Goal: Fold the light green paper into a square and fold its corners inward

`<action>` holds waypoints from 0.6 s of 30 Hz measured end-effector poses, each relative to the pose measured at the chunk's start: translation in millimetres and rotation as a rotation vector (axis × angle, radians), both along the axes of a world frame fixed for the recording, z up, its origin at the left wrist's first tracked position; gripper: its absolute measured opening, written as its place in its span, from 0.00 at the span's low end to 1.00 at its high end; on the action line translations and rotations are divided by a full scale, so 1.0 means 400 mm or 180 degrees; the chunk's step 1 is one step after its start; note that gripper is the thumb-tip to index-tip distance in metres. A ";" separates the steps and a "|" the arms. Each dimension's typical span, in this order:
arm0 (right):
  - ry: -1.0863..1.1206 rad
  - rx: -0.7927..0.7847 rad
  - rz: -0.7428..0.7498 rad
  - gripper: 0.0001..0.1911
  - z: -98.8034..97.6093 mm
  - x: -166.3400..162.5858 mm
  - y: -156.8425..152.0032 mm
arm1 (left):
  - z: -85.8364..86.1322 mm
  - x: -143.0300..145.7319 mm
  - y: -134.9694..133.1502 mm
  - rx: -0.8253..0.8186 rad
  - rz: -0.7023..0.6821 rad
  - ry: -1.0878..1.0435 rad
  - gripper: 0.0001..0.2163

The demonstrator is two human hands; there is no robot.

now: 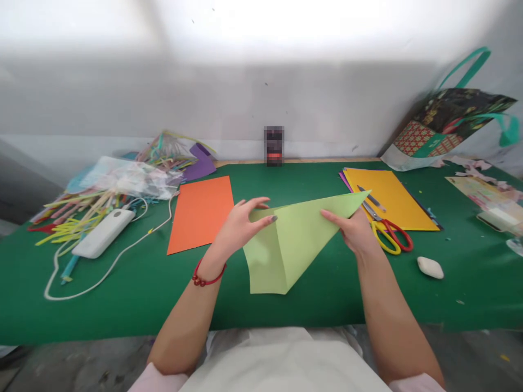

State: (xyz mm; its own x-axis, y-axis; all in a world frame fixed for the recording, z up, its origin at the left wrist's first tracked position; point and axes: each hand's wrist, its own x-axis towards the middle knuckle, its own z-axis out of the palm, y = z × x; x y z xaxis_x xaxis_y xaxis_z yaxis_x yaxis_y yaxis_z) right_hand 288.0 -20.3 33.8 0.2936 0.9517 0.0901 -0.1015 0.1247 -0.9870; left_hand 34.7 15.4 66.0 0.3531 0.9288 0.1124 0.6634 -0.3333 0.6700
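A light green sheet of paper (pixel 304 234), folded over diagonally into a pointed shape, is held up above the green table. My right hand (pixel 354 227) grips it near its pointed right end, thumb on the front face and the other fingers mostly hidden behind. At the upper left edge of the sheet is my left hand (pixel 241 223), thumb and fingers apart; its thumb lies across the front of the paper. An orange sheet (pixel 202 212) lies flat on the table just beyond my left hand. Scissors (pixel 388 231) with red and yellow handles rest beside my right hand.
Yellow paper (pixel 402 201) tops a stack at the right, with a pen-like cutter (pixel 371 199) on it. A white earbud-like case (pixel 430 267) lies nearby. Left are a white power bank (pixel 104 234), its cable, and paper strips (pixel 67 218). A patterned bag (pixel 443 128) stands back right.
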 end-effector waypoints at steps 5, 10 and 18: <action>-0.0146 0.0024 -0.0006 0.20 -0.004 -0.009 0.012 | 0.012 0.009 0.007 -0.0033 -0.0193 0.0332 0.14; -0.0032 -0.0170 -0.0078 0.21 -0.007 -0.023 0.026 | 0.002 0.023 0.012 -0.0219 -0.0503 0.0166 0.15; 0.0080 -0.0245 -0.0219 0.22 0.008 -0.039 0.016 | 0.014 0.015 0.014 -0.0582 -0.0490 -0.0364 0.15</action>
